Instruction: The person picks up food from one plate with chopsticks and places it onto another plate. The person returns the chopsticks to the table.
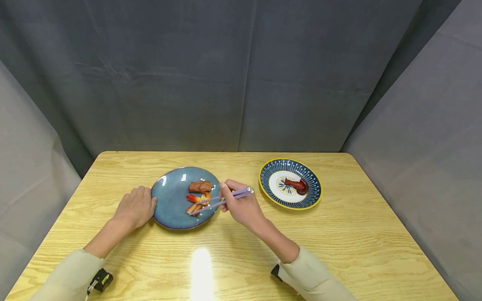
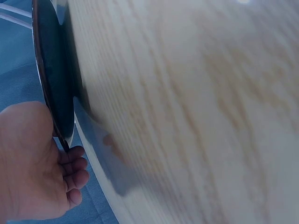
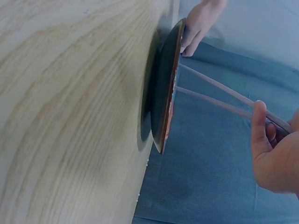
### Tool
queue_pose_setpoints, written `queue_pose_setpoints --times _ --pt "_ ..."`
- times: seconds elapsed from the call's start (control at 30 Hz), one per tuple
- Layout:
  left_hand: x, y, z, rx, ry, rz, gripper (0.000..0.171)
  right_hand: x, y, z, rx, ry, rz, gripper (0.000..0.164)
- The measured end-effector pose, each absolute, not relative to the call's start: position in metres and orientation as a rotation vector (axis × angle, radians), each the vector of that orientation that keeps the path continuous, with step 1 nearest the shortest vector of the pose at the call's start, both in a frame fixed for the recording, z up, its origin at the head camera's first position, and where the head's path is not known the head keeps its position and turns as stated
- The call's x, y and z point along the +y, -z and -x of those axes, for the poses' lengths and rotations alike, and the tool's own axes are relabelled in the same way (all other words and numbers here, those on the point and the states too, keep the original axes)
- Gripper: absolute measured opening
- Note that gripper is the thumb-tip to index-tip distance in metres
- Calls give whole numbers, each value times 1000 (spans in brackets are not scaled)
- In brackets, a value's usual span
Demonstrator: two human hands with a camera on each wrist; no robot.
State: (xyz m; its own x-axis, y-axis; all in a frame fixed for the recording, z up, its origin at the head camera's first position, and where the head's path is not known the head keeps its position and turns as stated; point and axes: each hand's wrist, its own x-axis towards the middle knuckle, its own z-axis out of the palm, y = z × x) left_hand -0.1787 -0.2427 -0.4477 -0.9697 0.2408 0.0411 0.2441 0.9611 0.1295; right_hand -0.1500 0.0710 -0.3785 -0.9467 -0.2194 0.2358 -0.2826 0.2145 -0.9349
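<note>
My right hand grips a pair of lilac chopsticks. They reach over the right part of a blue plate, spread apart, one tip at a small browned piece of food and the other overlapping a cooked shrimp. Just behind the shrimp lies a brown slab of meat. At the plate's left rim, my left hand holds the edge, fingers curled by it. The left wrist view shows the dark rim running down to those fingers.
To the right stands a navy-and-white patterned plate with a yellow rim, bearing a dark red, glossy curled piece of food. Both plates are on a light wooden table. Grey curtains hang behind and at the sides.
</note>
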Motion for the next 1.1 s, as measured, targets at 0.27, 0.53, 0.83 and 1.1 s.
queue_pose_setpoints --times 0.27,0.53,0.83,1.1 --pt "-243 447 179 -3086 199 384 30 70 382 152 -2412 -1825 -563 31" --pt "-243 448 179 -3079 201 386 29 68 383 152 -2425 -1820 -567 30" --pt "-242 448 180 -3082 213 387 29 72 377 152 -2364 -1913 -567 29" --pt "-243 448 179 -3078 213 386 29 84 368 154 -2301 -1932 -538 30"
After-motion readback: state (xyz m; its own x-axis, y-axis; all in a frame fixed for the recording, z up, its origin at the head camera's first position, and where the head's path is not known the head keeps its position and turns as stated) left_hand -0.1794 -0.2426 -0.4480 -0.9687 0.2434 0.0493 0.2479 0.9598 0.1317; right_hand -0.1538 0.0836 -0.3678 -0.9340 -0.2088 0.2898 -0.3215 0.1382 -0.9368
